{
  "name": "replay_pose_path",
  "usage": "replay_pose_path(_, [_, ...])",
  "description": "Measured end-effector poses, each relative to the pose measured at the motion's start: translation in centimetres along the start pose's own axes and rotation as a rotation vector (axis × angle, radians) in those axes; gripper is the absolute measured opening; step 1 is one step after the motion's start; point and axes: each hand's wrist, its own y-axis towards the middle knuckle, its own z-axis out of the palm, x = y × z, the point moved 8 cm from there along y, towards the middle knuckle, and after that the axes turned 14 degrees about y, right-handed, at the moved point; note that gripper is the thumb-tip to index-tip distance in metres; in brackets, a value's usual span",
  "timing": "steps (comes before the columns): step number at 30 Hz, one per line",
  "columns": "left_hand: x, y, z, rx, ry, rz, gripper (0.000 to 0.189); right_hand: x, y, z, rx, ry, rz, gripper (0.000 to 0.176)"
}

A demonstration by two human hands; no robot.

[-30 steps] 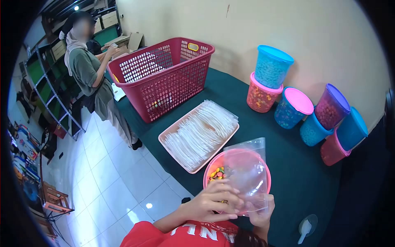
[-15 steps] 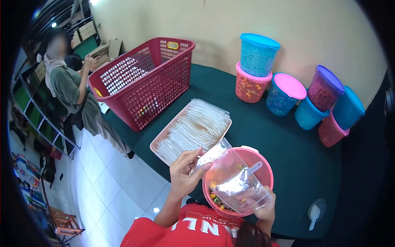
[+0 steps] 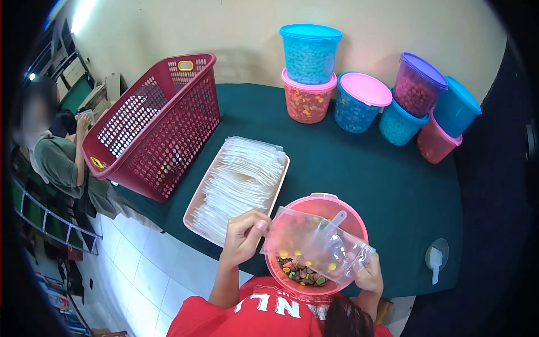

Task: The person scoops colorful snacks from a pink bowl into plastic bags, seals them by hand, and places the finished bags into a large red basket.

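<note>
- Clear plastic bag (image 3: pixel 317 247): held stretched across the near side of the pink bowl (image 3: pixel 359 224), just above the mixed coloured sweets (image 3: pixel 300 272) inside.
- Pinched at its left edge between the thumb and curled fingers of the left hand (image 3: pixel 244 236).
- Gripped at its right end by the right hand (image 3: pixel 368 273), fingers closed round the plastic.
- Seen through the bag: a white scoop (image 3: pixel 337 220), handle pointing toward the bowl's far rim.
- Judged best handled with both holds kept firm, the mouth pulled wide and the bag kept over the bowl, so that any stray sweet fell back in and not onto the green cloth (image 3: pixel 393 185).
- Set just left of the bowl: a pink tray (image 3: pixel 191 209) packed with flat empty bags; farther left, a red basket (image 3: pixel 151 123).
- Stacked along the far wall: lidded tubs (image 3: pixel 311 53) of sweets.
- Left lying near the right table edge: a second small scoop (image 3: pixel 435 263).
- Visible at far left, well apart from the bowl: another person (image 3: pixel 56 160).
</note>
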Motion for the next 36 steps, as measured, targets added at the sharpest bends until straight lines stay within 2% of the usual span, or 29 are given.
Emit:
replay_pose_path(1, [0.4, -0.2, -0.1, 0.009, -0.006, -0.004, 0.018, 0.0, 0.1, -0.2, -0.010, 0.000, 0.005, 0.034])
replay_pose_path(3, [2.3, -1.0, -2.0, -0.178, -0.174, -0.101, 0.018, 0.7, -0.2, -2.3, -0.165, 0.041, -0.100, 0.032])
replay_pose_path(5, [2.8, -1.1, -3.9, -0.316, -0.186, -0.162, 0.021, 1.0, -0.9, -4.6, -0.298, 0.171, -0.195, 0.027])
replay_pose_path(7, [3.4, -1.3, -3.8, -0.278, -0.253, -0.133, 0.016, -0.1, -2.0, -6.0, -0.172, 0.432, -0.140, 0.027])
replay_pose_path(9, [1.8, -0.8, -2.0, -0.137, -0.102, -0.031, 0.012, -0.1, -2.4, -6.5, -0.187, 0.416, -0.135, 0.027])
replay_pose_path(10, [0.7, -0.3, -0.3, -0.018, -0.163, -0.049, 0.022, -0.4, -3.0, -5.5, -0.186, 0.401, -0.129, 0.027])
replay_pose_path(11, [-0.1, -0.3, 1.0, -0.019, -0.165, -0.050, 0.022, -0.1, -1.8, -5.2, -0.181, 0.386, -0.123, 0.028])
replay_pose_path(13, [-0.2, -0.4, 3.8, 0.017, -0.355, -0.197, 0.036, -2.8, -7.8, -3.2, -0.164, 0.356, -0.111, 0.028])
replay_pose_path(16, [0.7, -1.5, 5.2, 0.080, -0.320, -0.246, 0.046, -3.7, -9.2, -3.6, -0.139, 0.315, -0.099, 0.028])
replay_pose_path(20, [0.6, -1.7, 4.5, -0.042, -0.215, -0.161, 0.047, -3.5, -8.4, -2.7, -0.108, 0.271, -0.082, 0.029])
replay_pose_path(22, [0.1, -1.8, 3.4, -0.159, -0.155, -0.064, 0.042, -3.6, -8.5, -2.5, -0.094, 0.250, -0.073, 0.029])
replay_pose_path(26, [-0.3, -1.8, 2.6, -0.237, -0.211, -0.077, 0.027, -3.5, -8.9, -2.4, -0.080, 0.200, -0.059, 0.030])
replay_pose_path(27, [-0.5, -1.6, 2.6, -0.262, -0.321, -0.121, 0.019, -0.2, -1.4, -1.4, -0.077, 0.187, -0.056, 0.030])
replay_pose_path(28, [-0.3, -1.5, 2.6, -0.287, -0.430, -0.165, 0.012, 0.0, -4.9, 0.5, -0.073, 0.174, -0.051, 0.030])
replay_pose_path(29, [-0.2, -1.5, 2.5, -0.287, -0.430, -0.165, 0.012, -0.1, -4.2, 0.1, -0.069, 0.162, -0.046, 0.030])
replay_pose_path(31, [0.3, -1.6, 3.3, -0.132, -0.463, -0.201, 0.010, -0.1, -1.4, -1.0, -0.063, 0.136, -0.036, 0.031])
replay_pose_path(32, [0.8, -1.7, 3.0, -0.130, -0.464, -0.201, 0.010, -2.2, -6.2, -1.4, -0.060, 0.124, -0.031, 0.031])
replay_pose_path(34, [1.7, -2.1, 2.9, -0.058, -0.273, -0.215, 0.013, -1.3, -5.3, -0.5, -0.055, 0.099, -0.019, 0.031])
replay_pose_path(36, [1.2, -1.7, 2.1, -0.066, -0.234, -0.185, 0.015, -0.1, -1.9, -1.1, -0.049, 0.075, -0.007, 0.031])
